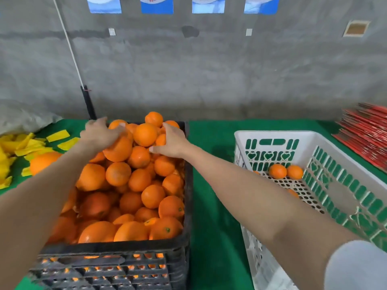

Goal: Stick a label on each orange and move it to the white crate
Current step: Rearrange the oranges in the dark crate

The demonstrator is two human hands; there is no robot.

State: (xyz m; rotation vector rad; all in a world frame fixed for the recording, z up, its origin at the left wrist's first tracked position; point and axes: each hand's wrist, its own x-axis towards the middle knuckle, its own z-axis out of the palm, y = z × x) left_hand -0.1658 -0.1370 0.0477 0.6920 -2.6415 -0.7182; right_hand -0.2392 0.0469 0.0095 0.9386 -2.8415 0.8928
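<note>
Work surface: a table under a green felt-like cover point(211, 206), flat and matte. Nearest to me on it stands a black crate point(117, 268) of perforated plastic, heaped above its rim with oranges point(136, 197), round and lightly glossy. To its right, apart from it, stands the white crate point(272, 136), a plastic lattice with slot and heart cut-outs and a round-holed floor. Two oranges point(277, 171) sit touching at its far wall.

Both my forearms reach over the black crate to the far end of the heap. My right hand point(173, 143) grips one orange point(160, 140), thumb beneath and fingers curled over the top. My left hand point(100, 133) lies on the heap at the far left corner. It is blurred, so I cannot tell whether it grasps anything.

On the left of the table lie flat yellow pieces point(31, 145) and a loose orange point(43, 162). At the right edge sits a stack of flat red items point(368, 137).

Behind the table rises a rough grey concrete wall point(209, 70) with blue-and-white posters point(157, 5) along the top. A white cord point(69, 42) slants down to a black pole point(89, 103).
</note>
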